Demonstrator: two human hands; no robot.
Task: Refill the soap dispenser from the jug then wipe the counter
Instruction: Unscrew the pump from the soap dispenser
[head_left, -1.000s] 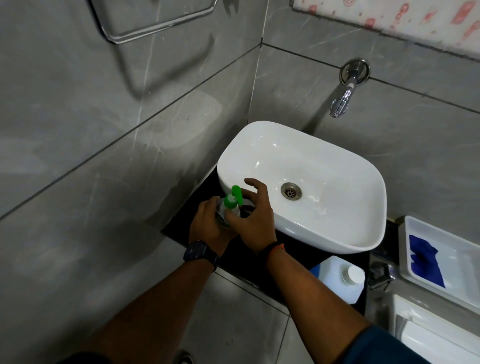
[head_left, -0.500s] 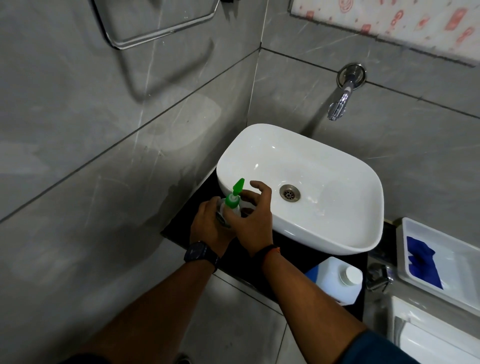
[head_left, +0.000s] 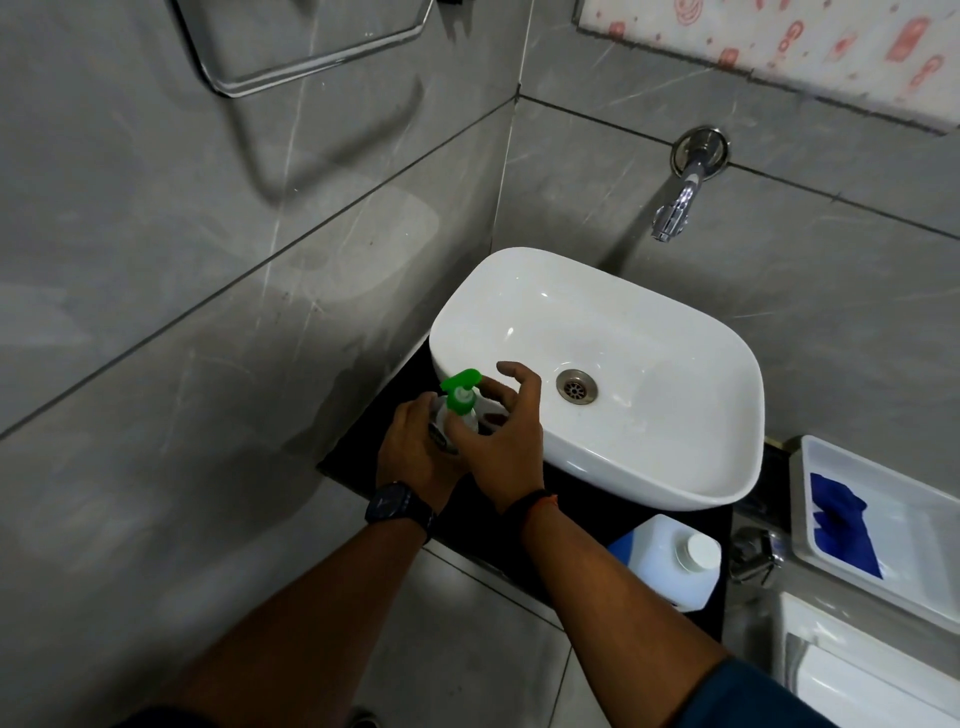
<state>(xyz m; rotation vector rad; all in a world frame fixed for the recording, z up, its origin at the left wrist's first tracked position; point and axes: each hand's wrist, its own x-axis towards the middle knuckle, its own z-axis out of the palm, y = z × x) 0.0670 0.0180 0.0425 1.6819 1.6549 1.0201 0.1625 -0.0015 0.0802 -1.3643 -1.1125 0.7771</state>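
While your left hand (head_left: 415, 452) wraps the body of the soap dispenser (head_left: 457, 415), your right hand (head_left: 498, 431) sits at its green pump top (head_left: 461, 389), thumb and a finger closed on the collar and the other fingers spread loose over the basin rim. You hold the dispenser upright at the left end of the black counter (head_left: 587, 499), tight between the grey tiled wall (head_left: 208, 312) and the white basin (head_left: 649, 374); it stands just beside the basin's curved edge, and whether it touches is hidden by your fingers. You have little room on that side: the counter's front edge runs just under your wrists, with floor tiles below. The jug (head_left: 670, 561) stands capped on the counter's right front corner, right at the edge, under the basin's overhang and well apart from the dispenser. Further right, a white tray (head_left: 893, 525) holds a blue cloth (head_left: 841, 525). The tap (head_left: 675, 208) juts from the back wall above the basin, clear of your hands.
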